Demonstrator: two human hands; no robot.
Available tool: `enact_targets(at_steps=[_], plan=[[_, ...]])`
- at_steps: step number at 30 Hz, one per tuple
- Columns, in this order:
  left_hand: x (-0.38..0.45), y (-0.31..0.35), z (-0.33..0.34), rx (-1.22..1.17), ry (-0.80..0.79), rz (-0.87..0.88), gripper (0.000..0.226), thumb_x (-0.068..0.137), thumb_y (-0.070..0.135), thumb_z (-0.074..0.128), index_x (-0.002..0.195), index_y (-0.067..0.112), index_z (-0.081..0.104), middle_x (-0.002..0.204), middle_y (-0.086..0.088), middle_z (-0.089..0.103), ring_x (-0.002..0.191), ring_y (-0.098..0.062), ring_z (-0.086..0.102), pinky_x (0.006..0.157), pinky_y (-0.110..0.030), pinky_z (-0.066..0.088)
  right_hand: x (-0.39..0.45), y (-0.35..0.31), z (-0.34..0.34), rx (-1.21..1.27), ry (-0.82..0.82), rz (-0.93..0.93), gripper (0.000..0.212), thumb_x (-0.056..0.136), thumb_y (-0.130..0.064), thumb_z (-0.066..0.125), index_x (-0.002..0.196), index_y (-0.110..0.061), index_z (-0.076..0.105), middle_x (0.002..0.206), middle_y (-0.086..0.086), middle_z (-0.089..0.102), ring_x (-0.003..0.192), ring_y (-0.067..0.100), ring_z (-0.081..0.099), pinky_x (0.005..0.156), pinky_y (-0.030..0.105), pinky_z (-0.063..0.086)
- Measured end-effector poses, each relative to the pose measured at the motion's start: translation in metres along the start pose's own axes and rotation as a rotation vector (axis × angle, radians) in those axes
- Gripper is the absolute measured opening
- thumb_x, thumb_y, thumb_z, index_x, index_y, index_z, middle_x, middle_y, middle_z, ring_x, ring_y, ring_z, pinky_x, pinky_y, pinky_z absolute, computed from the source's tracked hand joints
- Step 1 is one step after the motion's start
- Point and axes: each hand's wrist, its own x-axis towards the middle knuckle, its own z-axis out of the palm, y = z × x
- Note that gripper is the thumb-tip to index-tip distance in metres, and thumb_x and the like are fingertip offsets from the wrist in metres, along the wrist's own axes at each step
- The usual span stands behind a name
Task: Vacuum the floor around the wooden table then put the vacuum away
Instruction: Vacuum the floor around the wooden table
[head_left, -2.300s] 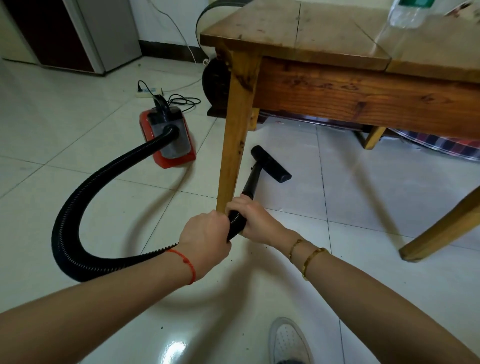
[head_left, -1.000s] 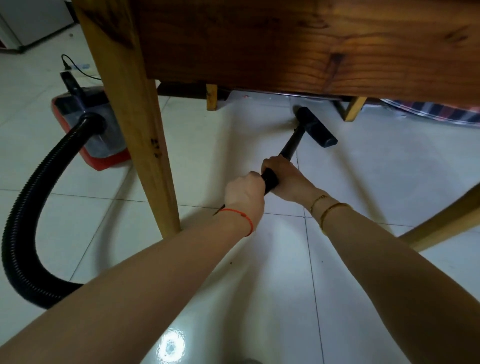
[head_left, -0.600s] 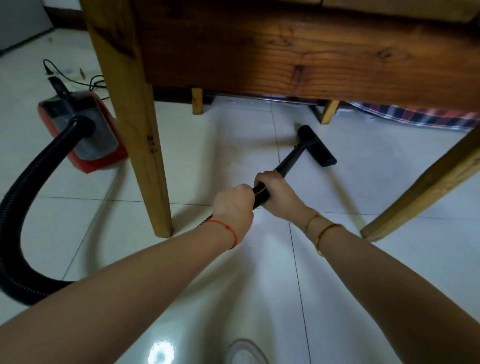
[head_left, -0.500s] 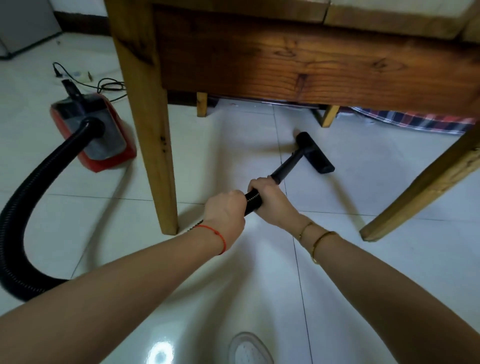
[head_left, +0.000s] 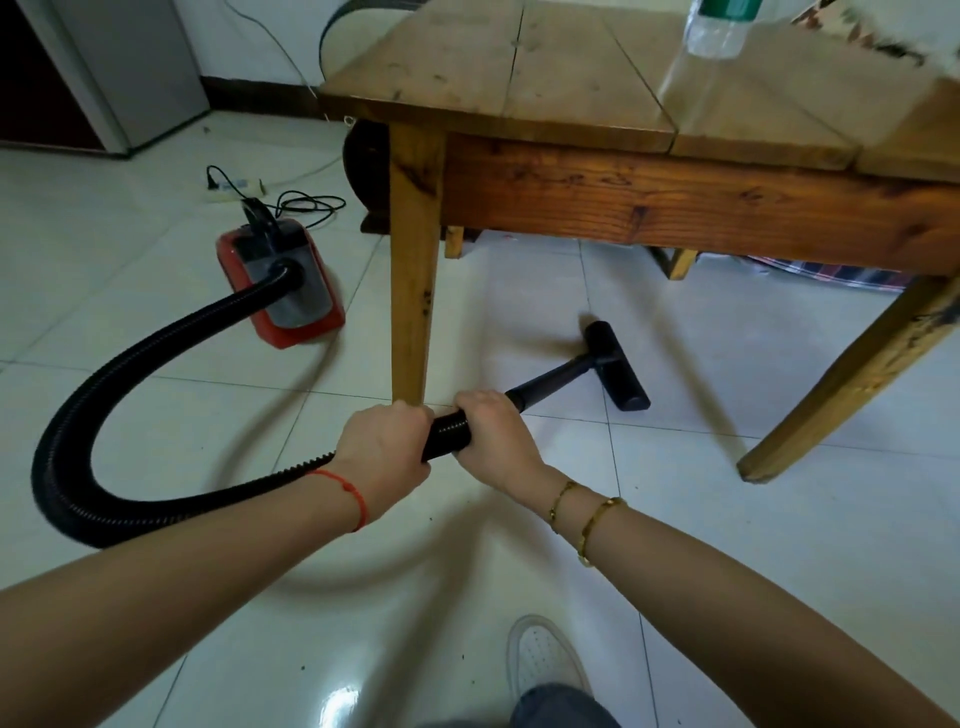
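White tile nearest the shoe (head_left: 545, 660) carries dark specks. Both hands grip the hose (head_left: 156, 364) end: left hand (head_left: 384, 457) behind, right hand (head_left: 493, 441) at the wand joint. The nozzle (head_left: 615, 366), just beyond the right hand, has been drawn back from deep under the counter (head_left: 519, 78) toward its near edge; that pass looks done. The vacuum (head_left: 283, 286) sits well left of the left hand.

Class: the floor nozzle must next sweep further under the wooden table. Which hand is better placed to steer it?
Right hand: it grips nearest the rigid wand, while the left hand holds the ribbed hose behind.
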Motion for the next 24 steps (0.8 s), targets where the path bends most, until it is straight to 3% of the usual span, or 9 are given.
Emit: enact_targets(at_steps=[5,9,24], plan=[[-0.014,0.001,-0.01,0.036,0.029,0.042,0.027,0.086,0.022,0.055,0.112,0.021,0.056,0.093,-0.001,0.062,0.082,-0.021,0.063,0.06,-0.026,0.041,-0.015,-0.011,-0.006,-0.003,0.076,0.046,0.017,0.074,-0.006,0.065,0.085,-0.014,0.057,0.086,0.003,0.062,0.085,0.021,0.055,0.075,0.032,0.05],[-0.009,0.017,-0.017,0.056,0.062,0.087,0.026,0.087,0.023,0.056,0.113,0.02,0.056,0.095,-0.001,0.063,0.083,-0.022,0.064,0.062,-0.028,0.042,-0.024,0.001,-0.013,0.067,0.147,0.111,0.016,0.075,-0.002,0.064,0.083,-0.013,0.055,0.087,0.003,0.061,0.086,0.02,0.051,0.075,0.026,0.045],[0.056,0.137,-0.013,-0.008,0.092,0.232,0.024,0.089,0.013,0.055,0.113,0.015,0.055,0.104,-0.003,0.062,0.09,-0.022,0.063,0.065,-0.028,0.038,-0.049,0.123,-0.062,0.013,0.178,0.307,0.017,0.076,0.003,0.065,0.085,-0.009,0.056,0.084,0.007,0.06,0.086,0.023,0.051,0.075,0.026,0.04]])
